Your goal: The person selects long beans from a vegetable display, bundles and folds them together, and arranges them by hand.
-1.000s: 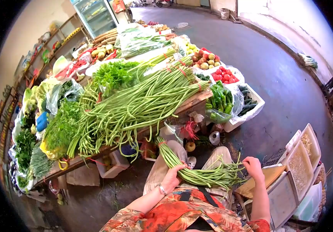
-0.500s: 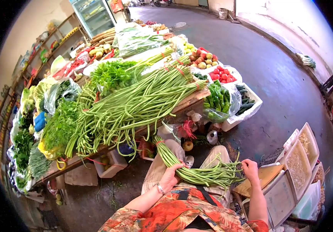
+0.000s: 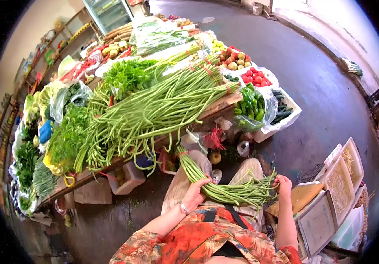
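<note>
A bunch of long green beans lies across my lap, tied with a red band near its upper left end. My left hand is wrapped round the bunch, left of its middle. At the loose right ends, my right hand has its fingers pinched together, close against the bean tips. What sits between those fingers is too small to make out. In front of me, a large pile of long beans covers the near part of a wooden table, and several bean ends hang over its edge.
Leafy greens lie left on the table. White boxes of green peppers, tomatoes and cucumbers stand at its right end. Beside my right arm are a wooden board and trays. A crate sits under the table.
My right hand has shifted slightly up and left, closer against the bean tips. The left hand keeps its hold on the bunch. The view has tilted a little.
</note>
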{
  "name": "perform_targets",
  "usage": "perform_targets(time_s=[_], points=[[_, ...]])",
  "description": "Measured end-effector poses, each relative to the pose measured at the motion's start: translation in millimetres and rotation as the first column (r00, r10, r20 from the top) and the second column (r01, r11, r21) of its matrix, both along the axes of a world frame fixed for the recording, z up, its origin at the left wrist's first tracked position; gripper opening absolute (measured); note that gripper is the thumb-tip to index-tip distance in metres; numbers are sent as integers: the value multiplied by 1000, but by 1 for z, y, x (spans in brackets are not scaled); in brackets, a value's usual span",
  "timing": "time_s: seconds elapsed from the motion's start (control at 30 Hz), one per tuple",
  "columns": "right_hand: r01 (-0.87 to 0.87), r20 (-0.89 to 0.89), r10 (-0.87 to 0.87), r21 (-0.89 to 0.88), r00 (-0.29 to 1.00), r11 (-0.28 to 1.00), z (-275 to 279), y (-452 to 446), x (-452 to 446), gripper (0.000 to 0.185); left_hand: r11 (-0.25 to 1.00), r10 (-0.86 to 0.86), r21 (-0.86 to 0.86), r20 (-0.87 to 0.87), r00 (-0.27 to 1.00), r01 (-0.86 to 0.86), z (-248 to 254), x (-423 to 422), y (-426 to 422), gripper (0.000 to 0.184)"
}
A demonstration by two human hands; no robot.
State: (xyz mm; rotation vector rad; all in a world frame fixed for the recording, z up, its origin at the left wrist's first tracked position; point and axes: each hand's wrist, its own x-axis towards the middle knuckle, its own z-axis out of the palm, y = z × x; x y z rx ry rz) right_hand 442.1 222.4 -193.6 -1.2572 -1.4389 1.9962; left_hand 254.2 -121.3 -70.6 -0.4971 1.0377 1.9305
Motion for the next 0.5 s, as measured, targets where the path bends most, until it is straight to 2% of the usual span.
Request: perform_targets(time_s=[0.03, 0.1, 0.13, 0.2, 0.23, 0.27, 0.3, 0.33, 0.37, 0.43, 0.47, 0.5], points=[[30, -50, -34, -82, 998, 996, 2, 1, 0, 14, 1000, 2, 12, -22, 1000, -2, -7, -1, -2, 19], [36, -83, -47, -132, 995, 991, 19, -1, 1, 10, 997, 35, 66, -40, 999, -32, -12, -2, -2, 22], [28, -73, -38, -129, 997, 991, 7, 5, 8, 10, 995, 51, 81, -18, 999, -50, -13, -2, -2, 25], [-25, 29, 19, 217, 999, 976, -13, 16, 16, 17, 995, 50, 87, -11, 999, -49, -16, -2, -3, 25], [-36, 35, 29, 219, 999, 975, -16, 17, 18, 17, 996, 47, 81, -23, 999, -45, -13, -2, -3, 25], [-9, 110, -48, 464, 993, 886, 3, 7, 14, 23, 995, 55, 83, -27, 998, -53, -13, -2, -2, 26], [-5, 160, -141, 679, 977, 734, 27, -3, 9, 30, 994, 53, 94, -23, 998, -51, -17, -2, -2, 26], [-32, 145, -69, 595, 987, 803, 53, -12, 4, 34, 994, 53, 97, -18, 998, -51, -16, -2, -2, 26], [-38, 150, -64, 595, 987, 803, 74, -20, -1, 34, 994, 51, 98, -14, 999, -49, -15, -2, -1, 26], [-323, 265, 185, 764, 946, 558, 107, -39, -14, 34, 996, 50, 78, -25, 998, -47, -10, -2, 0, 24], [-376, 255, 285, 747, 924, 549, 120, -52, -22, 33, 996, 48, 82, -29, 998, -45, -11, -2, 0, 24], [-451, 308, 347, 751, 886, 482, 121, -64, -29, 35, 995, 49, 86, -34, 998, -46, -11, -2, 0, 23]])
